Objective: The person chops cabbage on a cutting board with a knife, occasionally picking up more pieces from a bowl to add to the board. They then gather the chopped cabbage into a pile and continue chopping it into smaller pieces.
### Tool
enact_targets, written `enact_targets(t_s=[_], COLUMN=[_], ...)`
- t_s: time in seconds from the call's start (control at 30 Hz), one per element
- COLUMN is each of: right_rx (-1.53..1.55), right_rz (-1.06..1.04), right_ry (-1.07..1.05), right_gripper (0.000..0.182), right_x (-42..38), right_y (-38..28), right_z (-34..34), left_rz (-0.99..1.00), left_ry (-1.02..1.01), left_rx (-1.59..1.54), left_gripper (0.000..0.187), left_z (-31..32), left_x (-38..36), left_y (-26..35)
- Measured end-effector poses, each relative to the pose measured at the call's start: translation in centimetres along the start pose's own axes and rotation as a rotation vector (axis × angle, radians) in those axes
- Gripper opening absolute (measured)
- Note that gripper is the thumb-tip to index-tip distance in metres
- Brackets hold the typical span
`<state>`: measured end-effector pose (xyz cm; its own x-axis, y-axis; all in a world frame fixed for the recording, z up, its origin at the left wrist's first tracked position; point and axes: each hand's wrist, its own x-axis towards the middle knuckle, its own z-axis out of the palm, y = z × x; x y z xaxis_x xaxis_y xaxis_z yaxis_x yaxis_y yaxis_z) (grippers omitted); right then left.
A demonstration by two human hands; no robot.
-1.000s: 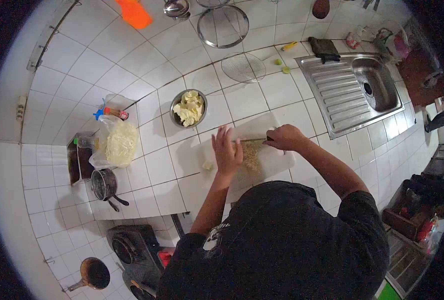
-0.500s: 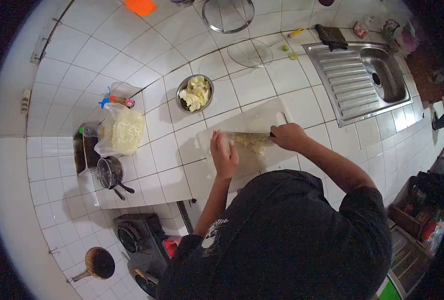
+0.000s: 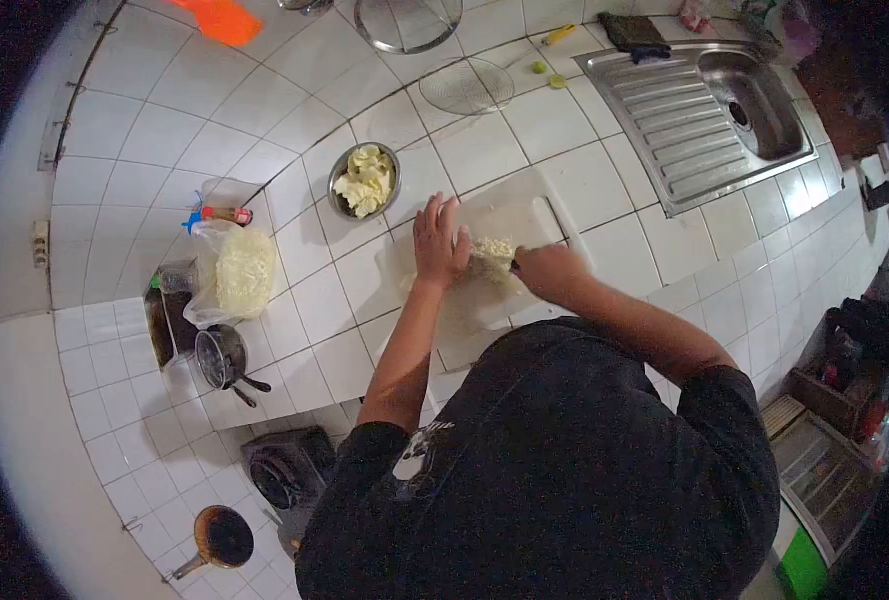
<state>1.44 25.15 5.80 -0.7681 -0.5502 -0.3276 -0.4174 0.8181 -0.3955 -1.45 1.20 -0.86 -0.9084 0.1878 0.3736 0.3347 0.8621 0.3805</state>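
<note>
1. One knife (image 3: 514,266) is gripped by the right hand (image 3: 553,275), its blade blurred, over the cutting board (image 3: 510,203).
2. Pale chopped bits (image 3: 493,247) are heaped mid-board.
3. The left hand (image 3: 440,243) is held open, just left of them.
4. A metal bowl (image 3: 336,197) of leafy pieces (image 3: 365,182) is set farther left on the tabletop (image 3: 477,157).

No wording can be read: the black shirt (image 3: 585,450) carries a pale print (image 3: 417,457) with letter-like marks along its top edge (too small to make out), and the reddish bottle (image 3: 227,215) shows only blurred colour.
</note>
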Motion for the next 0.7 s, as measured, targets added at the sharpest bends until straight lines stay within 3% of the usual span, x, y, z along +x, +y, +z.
enact_targets(t_s=[0.07,0.23,0.3,0.4,0.5,0.6,0.7], right_rx=[-0.013,-0.084,-0.12,-0.136,-0.178,-0.163,-0.175], right_rz=[0.011,-0.089,0.003,-0.039,-0.119,-0.119,-0.189], right_ry=[-0.084,-0.103,-0.142,-0.155,-0.133,-0.137,-0.161], right_gripper=[0.04,0.04,0.041,0.043,0.041,0.04,0.04], right_x=[1.5,2.8,3.3,3.8,3.6,4.6,5.2], right_y=[1.1,2.0,2.2,3.3,3.3,5.7,7.3], right_z=[-0.4,-3.3,-4.1,-3.1,-5.8,-3.8,-5.2], left_rz=[-0.038,-0.122,-0.218,-0.167,-0.253,-0.232,-0.218], left_ry=[-0.01,0.01,0.039,0.033,0.078,0.07,0.077], left_rx=[0.02,0.079,0.015,0.131,-0.022,0.119,0.051], left_gripper=[0.055,0.057,0.056,0.057,0.057,0.055,0.052], left_z=[0.2,1.4,1.2,1.6,1.6,0.7,0.9], left_x=[0.6,1.1,0.9,1.0,1.0,1.5,1.2], left_y=[0.3,0.3,0.6,1.0,1.1,3.0,3.5])
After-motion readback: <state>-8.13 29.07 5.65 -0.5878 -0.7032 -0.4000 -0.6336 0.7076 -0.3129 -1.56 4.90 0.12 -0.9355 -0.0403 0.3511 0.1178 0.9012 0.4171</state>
